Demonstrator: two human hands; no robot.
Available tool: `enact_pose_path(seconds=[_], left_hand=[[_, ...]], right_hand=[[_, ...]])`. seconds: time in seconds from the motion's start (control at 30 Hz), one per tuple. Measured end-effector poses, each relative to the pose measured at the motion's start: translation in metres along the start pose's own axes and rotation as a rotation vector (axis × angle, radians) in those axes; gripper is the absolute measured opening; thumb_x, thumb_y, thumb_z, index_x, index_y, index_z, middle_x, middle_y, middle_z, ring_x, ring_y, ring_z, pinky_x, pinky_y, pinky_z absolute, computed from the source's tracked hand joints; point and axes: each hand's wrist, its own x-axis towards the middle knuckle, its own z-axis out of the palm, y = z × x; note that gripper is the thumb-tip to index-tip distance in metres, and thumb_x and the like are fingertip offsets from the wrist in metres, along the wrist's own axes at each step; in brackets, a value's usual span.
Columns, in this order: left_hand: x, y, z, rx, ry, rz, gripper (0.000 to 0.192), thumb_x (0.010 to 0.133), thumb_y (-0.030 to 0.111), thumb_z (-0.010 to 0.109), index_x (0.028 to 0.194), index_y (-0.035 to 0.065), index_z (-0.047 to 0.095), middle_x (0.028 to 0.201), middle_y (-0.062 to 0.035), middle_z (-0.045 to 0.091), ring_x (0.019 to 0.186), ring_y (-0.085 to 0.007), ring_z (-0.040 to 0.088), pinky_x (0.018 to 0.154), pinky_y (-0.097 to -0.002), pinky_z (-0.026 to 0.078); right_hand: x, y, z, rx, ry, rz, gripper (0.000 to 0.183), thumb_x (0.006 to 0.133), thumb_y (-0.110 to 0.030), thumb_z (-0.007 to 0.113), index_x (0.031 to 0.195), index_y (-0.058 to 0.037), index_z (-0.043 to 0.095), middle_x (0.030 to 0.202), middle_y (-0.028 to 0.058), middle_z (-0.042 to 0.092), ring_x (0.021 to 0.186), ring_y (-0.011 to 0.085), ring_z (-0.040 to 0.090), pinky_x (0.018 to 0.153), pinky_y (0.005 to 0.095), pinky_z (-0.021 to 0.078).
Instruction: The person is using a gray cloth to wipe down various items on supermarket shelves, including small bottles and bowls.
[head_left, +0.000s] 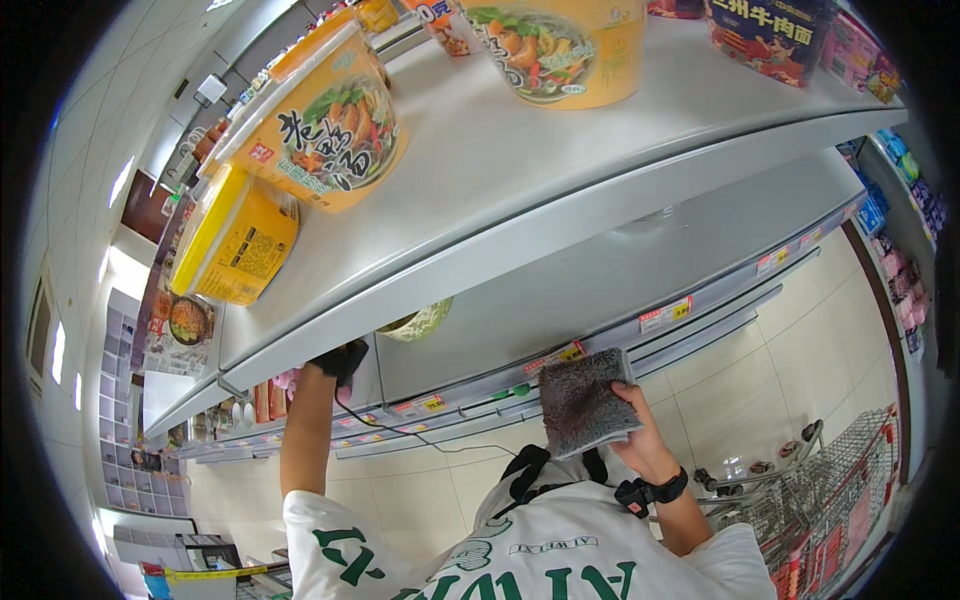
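My right hand (636, 420) holds a folded grey plush cloth (585, 397) by its right side, in front of the lower shelf's edge. A black device on a strap (651, 493) sits on that wrist. My left forearm (306, 427) reaches up to the front lip of the upper shelf (450, 281). A black device (343, 364) with a cable is at its wrist, and the shelf hides the hand beyond. Close to the right of it, a pale green patterned bowl (417, 321) shows partly on the lower shelf (510, 315).
Yellow instant-noodle tubs (330, 135) stand on the upper shelf, one lower tub (240, 240) near its left end. Price tags (666, 315) line the lower shelf's edge. Wire shopping carts (802, 502) stand at lower right. A thin cable (450, 450) runs towards my body.
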Motion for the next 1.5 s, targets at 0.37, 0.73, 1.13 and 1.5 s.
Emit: enact_pose_path(seconds=[0.37, 0.73, 1.13, 1.5], left_hand=[[-0.014, -0.029, 0.068, 0.36, -0.092, 0.176, 0.055, 0.094, 0.018, 0.064, 0.144, 0.0045, 0.046, 0.14, -0.0262, 0.051, 0.133, -0.0428, 0.046, 0.112, -0.0495, 0.036], [0.02, -0.078, 0.09, 0.668, 0.396, 0.43, 0.04, 0.096, 0.032, 0.062, 0.128, 0.0081, 0.063, 0.122, -0.0181, 0.067, 0.111, -0.0397, 0.062, 0.1, -0.05, 0.047], [0.03, -0.093, 0.11, 0.691, 0.393, 0.458, 0.042, 0.1, 0.037, 0.056, 0.129, 0.0075, 0.063, 0.123, -0.0123, 0.068, 0.111, -0.029, 0.065, 0.095, -0.0398, 0.054], [0.016, -0.089, 0.106, 1.704, 0.469, 0.642, 0.039, 0.101, 0.031, 0.052, 0.129, 0.0053, 0.061, 0.12, -0.0104, 0.068, 0.108, -0.0266, 0.066, 0.095, -0.038, 0.056]], right_hand=[[0.007, -0.003, -0.001, -0.05, -0.011, -0.015, 0.046, 0.097, -0.034, 0.058, 0.13, -0.0027, 0.058, 0.121, 0.0114, 0.068, 0.111, 0.0222, 0.066, 0.098, 0.0378, 0.0518], [0.001, 0.007, -0.015, -0.065, 0.047, -0.015, 0.041, 0.096, -0.034, 0.061, 0.123, -0.0037, 0.061, 0.116, 0.0084, 0.069, 0.106, 0.0199, 0.067, 0.098, 0.0342, 0.0495], [0.005, 0.005, -0.016, -0.057, 0.043, -0.036, 0.041, 0.097, -0.033, 0.059, 0.125, -0.0037, 0.061, 0.117, 0.0082, 0.069, 0.106, 0.0192, 0.066, 0.097, 0.0339, 0.0495], [0.012, 0.002, -0.01, -0.1, 0.002, -0.036, 0.042, 0.097, -0.035, 0.059, 0.127, -0.0053, 0.06, 0.12, 0.0079, 0.067, 0.11, 0.0196, 0.065, 0.099, 0.0349, 0.0488]])
